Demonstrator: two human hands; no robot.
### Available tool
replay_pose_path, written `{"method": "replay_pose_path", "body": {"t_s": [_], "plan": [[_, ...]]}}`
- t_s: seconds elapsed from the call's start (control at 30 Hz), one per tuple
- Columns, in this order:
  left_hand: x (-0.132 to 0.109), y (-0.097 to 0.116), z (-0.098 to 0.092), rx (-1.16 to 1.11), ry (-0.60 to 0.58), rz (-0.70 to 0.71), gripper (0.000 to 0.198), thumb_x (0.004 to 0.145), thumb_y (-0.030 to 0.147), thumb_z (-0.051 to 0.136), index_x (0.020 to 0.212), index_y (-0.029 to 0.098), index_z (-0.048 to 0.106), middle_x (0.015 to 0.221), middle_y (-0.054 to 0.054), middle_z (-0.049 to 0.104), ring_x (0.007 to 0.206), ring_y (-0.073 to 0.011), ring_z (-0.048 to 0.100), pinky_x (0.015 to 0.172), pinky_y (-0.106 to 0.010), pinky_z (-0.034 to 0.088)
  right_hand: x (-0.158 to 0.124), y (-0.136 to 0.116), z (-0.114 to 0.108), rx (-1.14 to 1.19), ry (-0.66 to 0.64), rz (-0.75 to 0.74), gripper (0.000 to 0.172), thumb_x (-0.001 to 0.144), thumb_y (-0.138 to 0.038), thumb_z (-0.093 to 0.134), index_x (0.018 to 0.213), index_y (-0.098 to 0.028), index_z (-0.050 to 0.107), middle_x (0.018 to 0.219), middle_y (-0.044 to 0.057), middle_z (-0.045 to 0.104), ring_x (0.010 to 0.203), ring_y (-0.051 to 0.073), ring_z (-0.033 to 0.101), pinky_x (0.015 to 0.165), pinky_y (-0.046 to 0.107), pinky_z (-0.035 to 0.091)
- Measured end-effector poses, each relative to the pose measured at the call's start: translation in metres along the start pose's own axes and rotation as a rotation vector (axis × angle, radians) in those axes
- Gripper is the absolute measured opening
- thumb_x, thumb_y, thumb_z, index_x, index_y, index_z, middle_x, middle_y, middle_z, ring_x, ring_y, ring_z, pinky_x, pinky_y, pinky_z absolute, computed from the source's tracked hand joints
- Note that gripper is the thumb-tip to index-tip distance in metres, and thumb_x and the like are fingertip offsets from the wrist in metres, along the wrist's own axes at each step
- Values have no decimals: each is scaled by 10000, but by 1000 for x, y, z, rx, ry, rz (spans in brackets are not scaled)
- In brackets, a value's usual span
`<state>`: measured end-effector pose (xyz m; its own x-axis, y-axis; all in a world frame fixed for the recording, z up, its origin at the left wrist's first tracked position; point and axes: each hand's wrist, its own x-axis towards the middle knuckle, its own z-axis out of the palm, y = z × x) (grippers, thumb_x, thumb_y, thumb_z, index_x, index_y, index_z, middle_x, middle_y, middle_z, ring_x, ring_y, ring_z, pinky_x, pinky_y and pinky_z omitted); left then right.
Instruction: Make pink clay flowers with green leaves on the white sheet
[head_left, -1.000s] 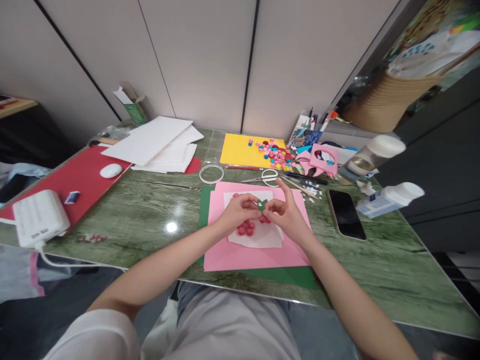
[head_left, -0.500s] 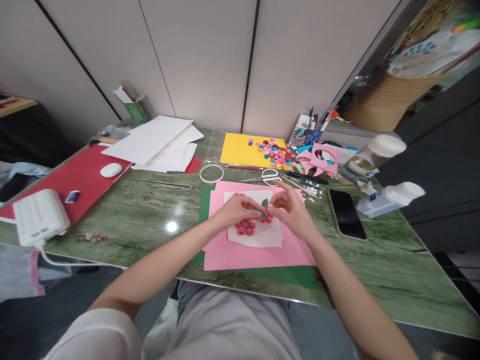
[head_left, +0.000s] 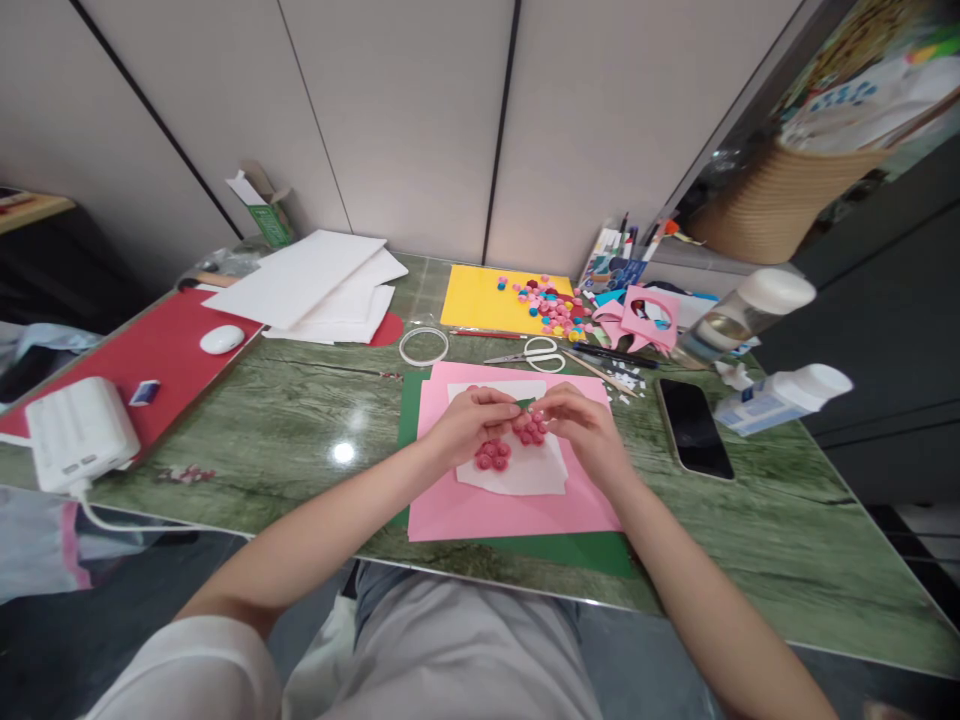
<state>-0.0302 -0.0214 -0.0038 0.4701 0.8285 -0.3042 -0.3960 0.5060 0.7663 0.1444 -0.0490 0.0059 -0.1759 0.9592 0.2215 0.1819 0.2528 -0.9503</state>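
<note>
Leaf (head_left: pixel 526 403) mid-frame, between your left hand (head_left: pixel 480 418) and right hand (head_left: pixel 579 424)
Left pinches it; right curls close, grip unclear

The single view looks forward and steeply down from the wearer's head, above and behind the left hand (head_left: pixel 474 420) and right hand (head_left: pixel 583 430). Both lie fairly near the lens, just below mid-view; the wide field takes in the counter (head_left: pixel 780 540) around them and the pale wall (head_left: pixel 412 120) beyond.
</note>
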Motion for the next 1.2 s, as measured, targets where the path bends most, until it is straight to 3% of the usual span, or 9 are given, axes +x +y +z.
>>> {"method": "replay_pose_path", "body": {"t_s": [0.2,0.6,1.2], "plan": [[-2,-1,3,70,36,60,289,558,160,745,801,128,592,653,-7,646,626,-114,634,548,-181,453,0,0,1,-38,-20,10,238,692,-118,528,860,-221,661,824,17,514,777,151,518,700,295,409],[-2,-2,2,28,31,58,285,567,164,746,808,128,597,677,-11,659,696,-136,650,610,-203,488,2,-1,0,-89,25,8,255,694,-107,535,855,-243,678,774,7,486,733,139,493,652,272,401],[-2,-1,1,70,31,68,282,581,147,731,821,127,585,656,-18,654,625,-119,643,556,-182,474,2,0,0,-108,11,18,238,704,-121,548,856,-247,682,773,10,499,751,147,508,656,280,393]]}}
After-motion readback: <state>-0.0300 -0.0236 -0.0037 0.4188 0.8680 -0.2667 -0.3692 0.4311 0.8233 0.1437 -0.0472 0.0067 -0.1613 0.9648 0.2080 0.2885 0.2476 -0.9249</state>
